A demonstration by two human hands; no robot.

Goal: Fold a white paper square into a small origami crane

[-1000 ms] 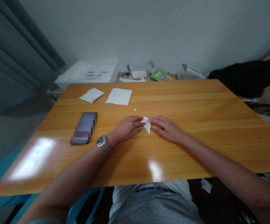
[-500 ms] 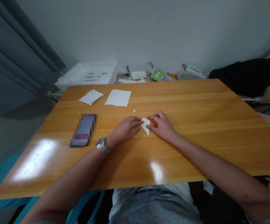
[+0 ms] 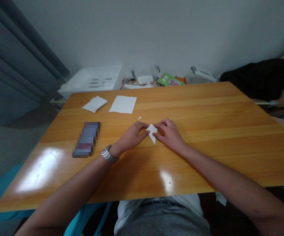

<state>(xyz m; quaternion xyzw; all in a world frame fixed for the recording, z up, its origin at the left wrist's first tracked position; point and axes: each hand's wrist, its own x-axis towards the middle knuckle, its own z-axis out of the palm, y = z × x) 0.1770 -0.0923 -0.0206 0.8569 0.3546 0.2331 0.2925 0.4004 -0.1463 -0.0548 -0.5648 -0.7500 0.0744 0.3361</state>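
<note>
Head view: a small kite-shaped white paper (image 3: 152,130) is held near the middle of the table (image 3: 205,131), its point turned toward the wearer. Its left edge is pinched by the left hand (image 3: 132,135), its right by the right hand (image 3: 170,135); whether it is lifted off the wood cannot be told. If the hands were pulled unevenly, the paper could be torn or its edges skewed; if one pinch were loosened, its layers might be sprung open. The loose scrap (image 3: 139,118) just beyond could be brushed away by a finger. No brand can be read: the phone (image 3: 86,139) is pixelated, and the pale marks on the green booklet (image 3: 170,79) are too small.
</note>
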